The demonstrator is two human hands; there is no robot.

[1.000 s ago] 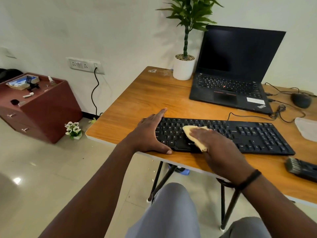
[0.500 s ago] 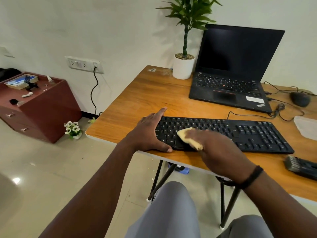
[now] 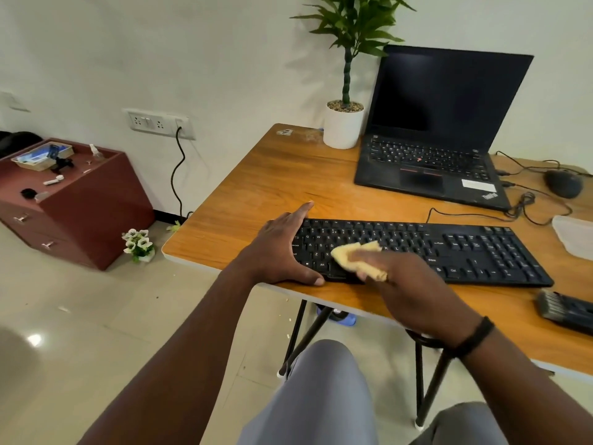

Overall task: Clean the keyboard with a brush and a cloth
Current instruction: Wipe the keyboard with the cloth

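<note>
Both hands on the keyboard (image 3: 449, 252) — left hand (image 3: 282, 252) flat as before; right hand (image 3: 414, 284) gripping cloth (image 3: 353, 256), now further left.

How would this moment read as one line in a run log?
step: wiping keys | left hand: braces keyboard end | right hand: presses yellow cloth on left keys | brush: idle on table

laptop (image 3: 433, 162), potted plant (image 3: 344, 126), mouse (image 3: 563, 183), cabinet (image 3: 90, 203)

- A black keyboard (image 3: 449, 248) is seen.
- A yellow cloth (image 3: 349, 256) is seen.
- The table (image 3: 288, 181) is orange-brown wood.
- A white pot (image 3: 342, 128) is seen.
</note>
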